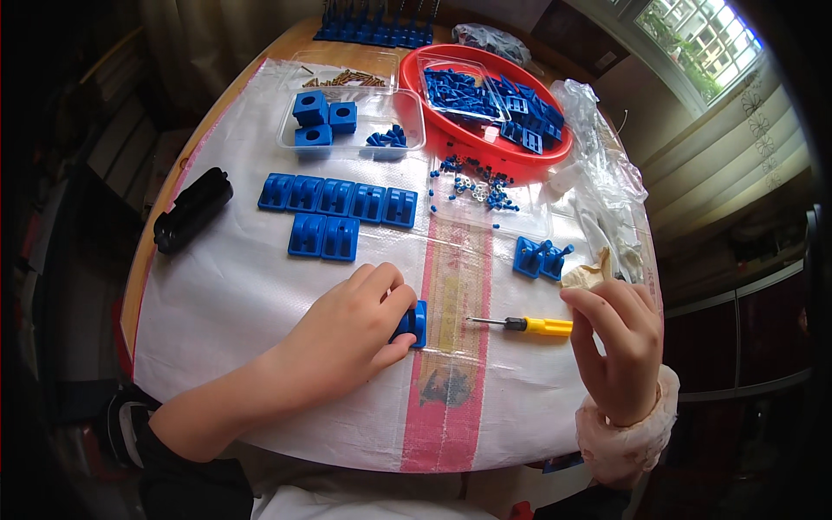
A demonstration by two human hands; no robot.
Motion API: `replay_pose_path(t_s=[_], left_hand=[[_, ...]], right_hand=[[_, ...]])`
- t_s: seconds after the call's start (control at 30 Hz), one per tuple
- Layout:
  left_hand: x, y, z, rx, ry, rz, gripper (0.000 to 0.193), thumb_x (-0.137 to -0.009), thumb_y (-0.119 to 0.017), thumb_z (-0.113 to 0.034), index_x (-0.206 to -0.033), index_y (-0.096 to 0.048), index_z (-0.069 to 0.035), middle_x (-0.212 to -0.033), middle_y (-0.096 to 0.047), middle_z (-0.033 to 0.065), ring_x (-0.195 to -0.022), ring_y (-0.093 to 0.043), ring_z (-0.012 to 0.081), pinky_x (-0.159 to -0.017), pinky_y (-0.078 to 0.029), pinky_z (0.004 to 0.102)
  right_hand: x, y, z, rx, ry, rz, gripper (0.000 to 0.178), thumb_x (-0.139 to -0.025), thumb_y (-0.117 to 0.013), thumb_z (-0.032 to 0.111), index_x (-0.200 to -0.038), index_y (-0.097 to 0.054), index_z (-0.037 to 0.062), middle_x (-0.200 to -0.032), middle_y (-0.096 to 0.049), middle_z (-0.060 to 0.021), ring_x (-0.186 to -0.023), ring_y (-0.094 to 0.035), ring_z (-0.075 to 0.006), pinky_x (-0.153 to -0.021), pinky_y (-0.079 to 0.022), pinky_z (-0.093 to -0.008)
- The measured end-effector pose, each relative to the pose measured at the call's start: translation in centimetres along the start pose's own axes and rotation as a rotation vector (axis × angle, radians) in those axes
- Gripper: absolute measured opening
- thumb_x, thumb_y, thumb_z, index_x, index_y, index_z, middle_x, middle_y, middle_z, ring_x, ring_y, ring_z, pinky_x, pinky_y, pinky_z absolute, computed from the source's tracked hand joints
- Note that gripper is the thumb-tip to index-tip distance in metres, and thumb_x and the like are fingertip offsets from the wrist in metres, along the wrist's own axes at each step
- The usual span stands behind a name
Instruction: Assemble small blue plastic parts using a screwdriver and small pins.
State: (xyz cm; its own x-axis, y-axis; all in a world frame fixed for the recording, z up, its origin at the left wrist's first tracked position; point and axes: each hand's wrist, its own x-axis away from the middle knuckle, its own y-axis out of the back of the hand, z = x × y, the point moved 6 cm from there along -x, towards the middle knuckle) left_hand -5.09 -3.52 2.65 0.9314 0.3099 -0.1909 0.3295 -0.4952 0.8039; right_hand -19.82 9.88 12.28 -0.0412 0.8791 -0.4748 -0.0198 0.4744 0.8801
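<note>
My left hand [347, 316] is closed around a blue plastic bracket [420, 324] on the table, its fingers hiding most of the part. Over the right side, my right hand [620, 334] is raised with thumb and forefinger curled together in a pinch; anything between the tips is too small to make out. Just beyond those fingertips lies a crumpled beige scrap [588, 274]. A screwdriver with a yellow handle [548, 327] rests between the hands, its tip pointing left. Two blue brackets with upright pegs [539, 258] stand beyond it.
Several finished-looking blue brackets [334, 198] sit in two rows. Behind them, a clear tray [416, 130] holds blue blocks; brass screws [348, 78] lie farther back. A red basin [568, 143] holds blue parts, with small pieces [485, 186] before it. A black case [195, 208] lies left.
</note>
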Motion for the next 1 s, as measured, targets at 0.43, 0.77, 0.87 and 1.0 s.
replay_pose_path(t_s=[0.43, 0.77, 0.87, 1.0], left_hand=[[0.1, -0.4, -0.4, -0.046, -0.065, -0.018, 0.025, -0.079, -0.065, -0.010, -0.100, -0.057, 0.002, -0.099, -0.054, 0.0142, -0.095, -0.057, 0.0289, -0.082, -0.049, 0.0383], [0.1, -0.6, -0.3, -0.005, -0.026, -0.040, 0.019, -0.077, -0.062, -0.006, -0.094, -0.055, 0.000, -0.099, -0.053, 0.0154, -0.095, -0.055, 0.0316, -0.083, -0.047, 0.0408], [0.1, -0.8, -0.2, -0.002, -0.003, -0.033, 0.019, -0.077, -0.062, -0.006, -0.093, -0.054, 0.000, -0.098, -0.052, 0.0158, -0.094, -0.055, 0.0319, -0.082, -0.047, 0.0412], [0.1, -0.9, -0.1, -0.008, -0.009, -0.033, 0.020, -0.077, -0.062, -0.007, -0.094, -0.053, 0.000, -0.097, -0.052, 0.0157, -0.094, -0.055, 0.0318, -0.082, -0.047, 0.0413]], right_hand=[[-6.0, -5.9, -4.8, -0.082, -0.127, 0.031, 0.007, -0.080, -0.064, 0.007, -0.087, -0.068, 0.0065, -0.082, -0.066, -0.0087, -0.076, -0.065, -0.0288, -0.069, -0.051, -0.0398], [-8.1, -8.9, -10.9, -0.053, -0.248, 0.139, 0.013, -0.084, -0.061, 0.011, -0.091, -0.070, 0.0086, -0.093, -0.069, -0.0110, -0.091, -0.065, -0.0309, -0.080, -0.052, -0.0406], [-8.1, -9.7, -11.3, -0.065, -0.261, 0.212, 0.013, -0.083, -0.062, 0.011, -0.093, -0.071, 0.0083, -0.094, -0.070, -0.0106, -0.092, -0.065, -0.0311, -0.081, -0.052, -0.0404], [-7.4, -10.6, -10.1, -0.112, -0.280, 0.245, 0.014, -0.082, -0.064, 0.010, -0.093, -0.072, 0.0082, -0.096, -0.070, -0.0110, -0.093, -0.065, -0.0315, -0.083, -0.051, -0.0409]])
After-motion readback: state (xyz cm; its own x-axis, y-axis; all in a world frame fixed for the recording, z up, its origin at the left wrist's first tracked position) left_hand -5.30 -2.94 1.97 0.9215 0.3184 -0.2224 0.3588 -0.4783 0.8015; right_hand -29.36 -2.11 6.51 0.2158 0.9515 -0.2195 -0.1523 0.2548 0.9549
